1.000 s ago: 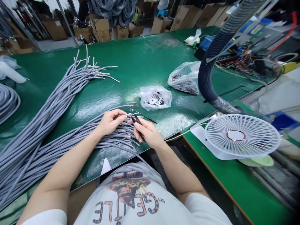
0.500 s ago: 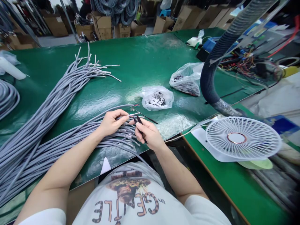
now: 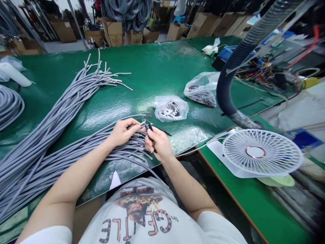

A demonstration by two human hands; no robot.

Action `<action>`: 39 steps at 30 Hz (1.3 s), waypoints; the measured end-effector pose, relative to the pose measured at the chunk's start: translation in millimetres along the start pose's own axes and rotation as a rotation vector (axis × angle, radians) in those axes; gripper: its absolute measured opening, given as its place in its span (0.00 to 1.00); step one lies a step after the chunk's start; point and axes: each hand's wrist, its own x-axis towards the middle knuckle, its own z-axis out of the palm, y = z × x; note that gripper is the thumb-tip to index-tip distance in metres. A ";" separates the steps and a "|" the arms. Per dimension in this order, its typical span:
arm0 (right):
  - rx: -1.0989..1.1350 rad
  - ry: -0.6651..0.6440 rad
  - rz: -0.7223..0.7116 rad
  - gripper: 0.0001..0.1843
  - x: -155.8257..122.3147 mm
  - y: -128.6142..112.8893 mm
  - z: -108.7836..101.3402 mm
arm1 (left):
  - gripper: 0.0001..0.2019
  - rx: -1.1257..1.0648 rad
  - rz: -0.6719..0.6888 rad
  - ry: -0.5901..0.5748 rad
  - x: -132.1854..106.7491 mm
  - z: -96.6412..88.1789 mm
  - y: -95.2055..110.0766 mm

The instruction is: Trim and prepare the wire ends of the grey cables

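My left hand (image 3: 125,132) is closed, thumb against fingers, around a grey cable near its stripped end; the thin wires there are too small to make out clearly. Just to the right, my right hand (image 3: 160,143) grips small black snips (image 3: 150,127), whose two pointed blades stand apart beside the cable end. Beneath both hands lies a bundle of grey cables (image 3: 83,149), several with frayed, bared ends. A thin black rod-like piece (image 3: 164,130) lies on the table past the snips.
On the green table (image 3: 152,74) lie a second grey cable bundle (image 3: 68,95), a clear bag of scraps (image 3: 171,109) and another filled bag (image 3: 200,89). A ribbed black hose (image 3: 224,88) hangs at the right, above a white fan (image 3: 262,152). A cable coil (image 3: 10,106) sits far left.
My right hand has turned slightly and drawn a little back from the cable end, its blades more upright. My left hand keeps its hold. The whole view has shifted slightly.
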 end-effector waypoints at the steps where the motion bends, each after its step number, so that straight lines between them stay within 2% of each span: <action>1: 0.001 0.001 -0.003 0.14 0.4 1.0 1.2 | 0.15 -0.008 -0.001 -0.005 0.1 -0.3 0.1; 5: 0.017 0.054 -0.066 0.14 4.7 -6.3 -2.2 | 0.15 0.001 0.015 -0.017 -2.1 -0.5 -0.1; 8: 0.048 0.191 -0.278 0.12 8.3 -26.5 -15.5 | 0.14 0.030 0.026 -0.062 -4.4 0.5 -2.2; 10: -0.020 0.232 -0.390 0.12 8.2 -39.9 -25.0 | 0.13 0.035 0.025 -0.079 -4.8 0.9 -4.3; 12: -0.240 0.208 -0.423 0.12 6.3 -47.7 -31.1 | 0.13 0.036 0.031 -0.087 -4.4 0.8 -6.1; 14: -0.600 0.132 -0.433 0.10 4.6 -49.6 -33.2 | 0.14 0.038 0.042 -0.099 -3.9 0.4 -6.8; 16: -0.977 0.013 -0.477 0.09 5.1 -48.7 -32.7 | 0.14 0.041 0.050 -0.112 -3.7 -0.3 -6.4; 18: -1.263 -0.129 -0.550 0.11 8.1 -48.1 -31.5 | 0.14 0.046 0.053 -0.125 -3.7 -0.8 -5.4; 22: -1.664 -0.344 -0.627 0.12 15.1 -52.1 -28.5 | 0.13 0.048 0.059 -0.167 -3.4 -1.3 -6.4; 27: -1.979 -0.418 -0.642 0.11 16.0 -58.9 -20.2 | 0.12 0.030 0.058 -0.206 -2.2 -1.5 -10.5; 30: -1.968 -0.422 -0.595 0.09 17.9 -61.2 -19.7 | 0.13 0.029 0.061 -0.217 -2.2 -2.7 -9.4; 33: -1.772 -0.415 -0.505 0.09 25.7 -58.5 -25.9 | 0.13 0.025 0.073 -0.228 -2.8 -4.7 -7.4; 36: -1.372 -0.352 -0.388 0.07 36.0 -45.1 -31.5 | 0.13 0.010 0.088 -0.221 -3.1 -5.6 -7.6; 39: -0.832 -0.266 -0.128 0.11 39.6 -23.5 -26.8 | 0.14 0.003 0.079 -0.132 -2.7 -3.8 -10.5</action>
